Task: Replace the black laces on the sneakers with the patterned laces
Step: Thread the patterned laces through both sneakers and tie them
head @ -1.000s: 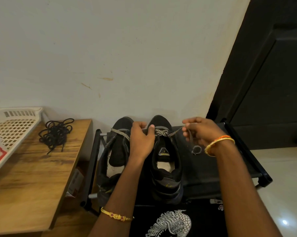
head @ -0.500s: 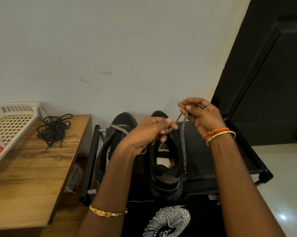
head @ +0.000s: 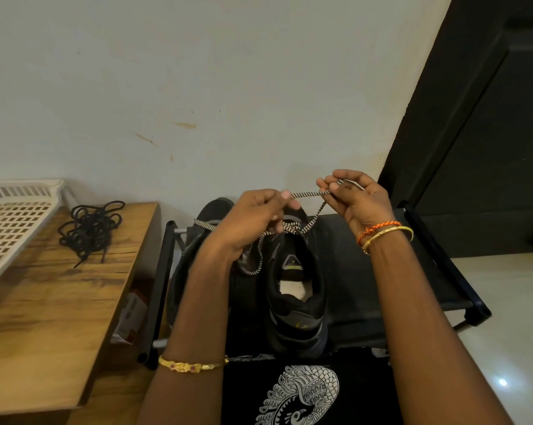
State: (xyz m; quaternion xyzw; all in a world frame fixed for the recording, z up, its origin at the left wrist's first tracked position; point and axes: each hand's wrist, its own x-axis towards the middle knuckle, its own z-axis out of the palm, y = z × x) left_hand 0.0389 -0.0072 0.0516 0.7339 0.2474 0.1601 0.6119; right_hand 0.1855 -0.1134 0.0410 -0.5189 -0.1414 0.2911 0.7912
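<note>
Black-and-white checked cord, the patterned lace [head: 308, 195], runs taut between the left hand [head: 253, 219] and the right hand [head: 355, 199], each pinching it in curled fingertips above the black sneaker [head: 296, 289] it is threaded through. That sneaker stands beside a second black sneaker [head: 197, 240] on a black metal shoe rack [head: 366, 271]. The tangled black laces [head: 90, 230] lie well apart on the wooden table [head: 44, 317], near a white plastic basket [head: 10, 222].

Left hand [head: 253, 222], right hand [head: 355, 202] raised (both pinching)
</note>
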